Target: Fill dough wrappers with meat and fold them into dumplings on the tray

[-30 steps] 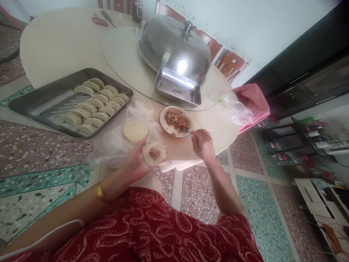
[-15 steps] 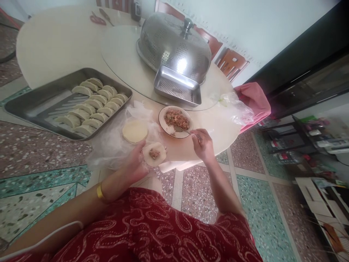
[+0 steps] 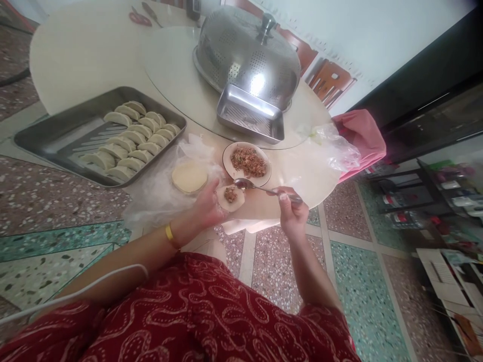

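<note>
On the fingers of my left hand (image 3: 209, 206) rests a round dumpling wrapper (image 3: 237, 203), gripped at its edge, with a small heap of meat filling (image 3: 230, 194) in its middle. My right hand (image 3: 293, 211) is closed around the handle of a metal spoon (image 3: 260, 188). The spoon's bowl is above the wrapper's far edge, close to the plate. That plate (image 3: 267, 177) holds more minced filling (image 3: 248, 161). A stack of wrappers (image 3: 189, 176) lies on a crumpled plastic bag (image 3: 151, 201) beyond my left hand.
At the left, a large metal tray (image 3: 45, 138) holds several folded dumplings (image 3: 132, 136) in rows. A smaller metal tray (image 3: 249, 120) leans by a perforated dome cover (image 3: 241, 55) on the glass turntable (image 3: 169, 65). Red scissors (image 3: 139, 19) lie far back; a plastic bag (image 3: 335, 151) sits right.
My right hand has lifted the spoon out of the filling and brought its bowl toward the wrapper. My left hand has moved right and slightly up with the wrapper. The camera view has shifted a little.
</note>
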Demonstrator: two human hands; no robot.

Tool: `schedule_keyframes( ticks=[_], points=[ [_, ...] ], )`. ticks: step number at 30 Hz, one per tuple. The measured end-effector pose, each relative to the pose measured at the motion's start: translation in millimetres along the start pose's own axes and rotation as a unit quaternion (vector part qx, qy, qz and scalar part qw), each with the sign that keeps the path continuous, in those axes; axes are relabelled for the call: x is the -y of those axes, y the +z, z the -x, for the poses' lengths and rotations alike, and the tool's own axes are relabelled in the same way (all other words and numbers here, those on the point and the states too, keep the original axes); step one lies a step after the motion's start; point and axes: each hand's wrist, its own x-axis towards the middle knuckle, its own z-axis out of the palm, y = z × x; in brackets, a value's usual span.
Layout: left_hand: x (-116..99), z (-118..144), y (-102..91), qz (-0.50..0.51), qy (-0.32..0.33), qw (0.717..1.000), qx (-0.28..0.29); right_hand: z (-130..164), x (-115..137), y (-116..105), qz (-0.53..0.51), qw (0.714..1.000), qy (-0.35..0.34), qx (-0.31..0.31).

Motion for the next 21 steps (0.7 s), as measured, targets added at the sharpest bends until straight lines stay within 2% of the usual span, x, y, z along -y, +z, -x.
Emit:
schedule_keyframes(
  ticks=[3, 6, 11, 16, 21],
  points=[
    [-3.3, 8.2, -5.4, -0.004, 0.029, 1.000, -0.001, 5.6, 9.0, -1.9, -0.029, 0.998, -0.050, 0.033],
    [-5.3, 18.0, -10.2, -0.015, 0.070, 0.997, 0.010, 9.1, 14.3, -1.6, -0.035, 0.996, -0.077, 0.033],
    [-6.6, 32.7, -14.3, -0.074, 0.064, 0.994, 0.044, 11.7, 21.3, 2.7, -0.034, 0.987, -0.139, 0.078],
    [-7.4, 43.3, -18.4, -0.071, 0.065, 0.993, 0.069, 14.8, 33.7, 1.1, -0.012, 0.971, -0.208, 0.121],
    [-5.6, 55.7, -20.1, -0.073, 0.066, 0.992, 0.077, 15.1, 42.1, 0.5, 0.009, 0.967, -0.245, 0.074]
  ],
)
